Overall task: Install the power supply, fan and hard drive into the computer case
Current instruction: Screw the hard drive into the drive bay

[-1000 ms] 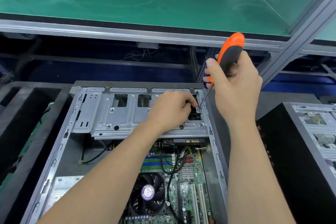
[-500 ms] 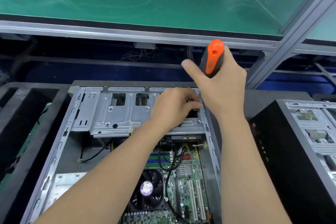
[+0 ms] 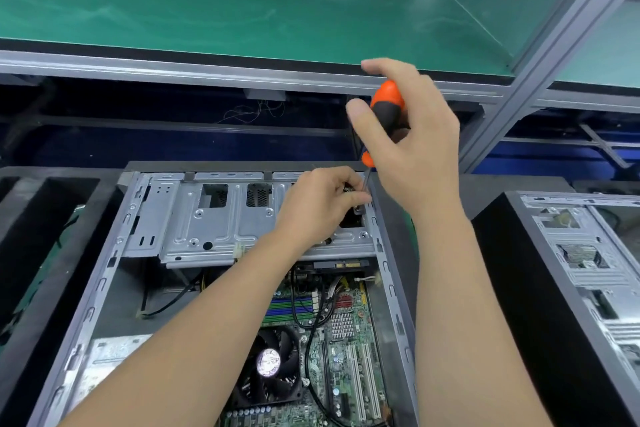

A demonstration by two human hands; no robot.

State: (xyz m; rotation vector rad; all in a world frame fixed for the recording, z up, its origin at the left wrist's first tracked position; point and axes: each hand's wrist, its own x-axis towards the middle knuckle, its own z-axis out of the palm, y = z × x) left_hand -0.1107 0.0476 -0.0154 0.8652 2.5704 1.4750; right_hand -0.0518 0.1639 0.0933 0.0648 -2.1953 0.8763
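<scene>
The screwdriver (image 3: 386,111) has swung near-upright in the right hand (image 3: 422,146), tip down.

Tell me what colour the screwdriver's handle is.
The screwdriver handle is orange with a black grip section. It shows in the head view, the only one, held in the right hand.

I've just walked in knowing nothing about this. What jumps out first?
The orange-and-black screwdriver, gripped in the right hand above the far right corner of the open grey metal computer case, stands out most. The left hand is curled at its tip. Nearer the viewer, inside the case, lie a green circuit board and a round black cooling fan.
</scene>
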